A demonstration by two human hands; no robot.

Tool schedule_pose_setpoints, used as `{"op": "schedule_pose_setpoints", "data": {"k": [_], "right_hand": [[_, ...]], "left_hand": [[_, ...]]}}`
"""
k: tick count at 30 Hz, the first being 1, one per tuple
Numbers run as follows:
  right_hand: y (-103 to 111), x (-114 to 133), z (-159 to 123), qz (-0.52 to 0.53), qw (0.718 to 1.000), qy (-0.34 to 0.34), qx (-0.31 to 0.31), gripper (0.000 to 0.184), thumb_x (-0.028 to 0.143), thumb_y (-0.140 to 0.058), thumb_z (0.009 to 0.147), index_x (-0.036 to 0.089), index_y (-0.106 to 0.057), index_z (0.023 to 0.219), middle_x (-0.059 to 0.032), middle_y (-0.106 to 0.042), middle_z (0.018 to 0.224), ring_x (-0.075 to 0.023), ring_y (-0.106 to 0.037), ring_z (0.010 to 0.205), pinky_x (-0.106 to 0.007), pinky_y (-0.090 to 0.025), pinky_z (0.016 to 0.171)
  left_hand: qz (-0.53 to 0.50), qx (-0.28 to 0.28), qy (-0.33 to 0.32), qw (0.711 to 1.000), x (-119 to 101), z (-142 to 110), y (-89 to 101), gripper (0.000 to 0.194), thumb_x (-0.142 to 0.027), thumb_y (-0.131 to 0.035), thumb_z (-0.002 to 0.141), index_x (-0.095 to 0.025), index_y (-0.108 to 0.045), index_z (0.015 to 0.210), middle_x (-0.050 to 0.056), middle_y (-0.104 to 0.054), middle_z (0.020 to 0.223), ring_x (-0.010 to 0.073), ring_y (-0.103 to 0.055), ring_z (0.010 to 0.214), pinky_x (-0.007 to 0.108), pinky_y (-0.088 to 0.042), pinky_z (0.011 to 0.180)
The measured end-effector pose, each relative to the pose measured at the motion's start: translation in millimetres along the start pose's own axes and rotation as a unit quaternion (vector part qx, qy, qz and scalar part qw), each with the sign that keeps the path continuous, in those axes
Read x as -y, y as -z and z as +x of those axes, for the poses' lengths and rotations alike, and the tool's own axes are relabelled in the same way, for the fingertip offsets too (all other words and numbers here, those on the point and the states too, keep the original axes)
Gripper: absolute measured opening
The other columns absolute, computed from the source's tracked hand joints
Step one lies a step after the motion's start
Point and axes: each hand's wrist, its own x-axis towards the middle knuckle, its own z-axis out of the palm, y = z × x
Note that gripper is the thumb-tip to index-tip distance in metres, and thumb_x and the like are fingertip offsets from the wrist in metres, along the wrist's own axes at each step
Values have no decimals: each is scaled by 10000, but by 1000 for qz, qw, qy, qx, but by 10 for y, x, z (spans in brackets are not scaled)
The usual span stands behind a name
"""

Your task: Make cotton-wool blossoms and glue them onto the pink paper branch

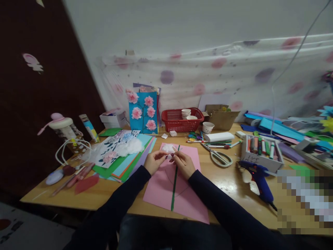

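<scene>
My left hand [156, 161] and my right hand [184, 163] meet above a pink sheet of paper [158, 192]. Both sets of fingertips pinch a small tuft of white cotton [169, 157] between them. Just behind the fingers, a larger cotton piece [168, 148] lies near the sheet's top edge. A dark green stripe [174, 189] runs down the sheet, with thin curved pencil lines beside it. My right hand covers part of that stripe.
Stacked coloured paper [122, 170] with a cotton wad [131, 147] lies left. Behind stand a blue flower picture [142, 119] and a red basket [170, 121]. Scissors [221, 159], a blue glue gun [260, 182] and a marker box [262, 158] lie right.
</scene>
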Motion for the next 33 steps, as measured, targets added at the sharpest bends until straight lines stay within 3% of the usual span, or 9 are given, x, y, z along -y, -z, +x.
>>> {"op": "schedule_pose_setpoints", "data": {"k": [7,17,27,33], "right_hand": [[-36,28,-24,-3,1000,20,20,194,352,-519,817,176,-596,796,-50,-696,697,-176,-649,644,-274,-488,611],[-32,41,-14,-13,999,26,18,161,341,-557,786,184,-588,765,-49,-695,680,-184,-656,637,-287,-499,624],[-37,54,-18,-9,999,-3,32,281,391,-490,840,156,-645,830,-67,-703,708,-173,-636,628,-277,-498,604],[-9,100,-8,-10,1000,4,24,338,395,-424,868,154,-658,827,-53,-692,703,-147,-595,570,-265,-482,580]], "left_hand": [[11,3,-16,1000,-2,-7,-7,143,-183,-644,683,-147,-683,816,68,-735,871,185,-684,817,310,-529,803],[14,2,-11,1000,10,-23,-8,341,-127,-609,731,-150,-544,1065,46,-723,844,153,-691,779,278,-537,768],[11,11,-41,999,3,-38,2,350,-149,-601,733,-146,-512,1072,78,-720,893,176,-690,847,316,-527,817],[21,25,-59,998,-21,-59,-10,491,-121,-719,625,-167,-529,1075,85,-717,954,198,-666,956,347,-473,924]]}}
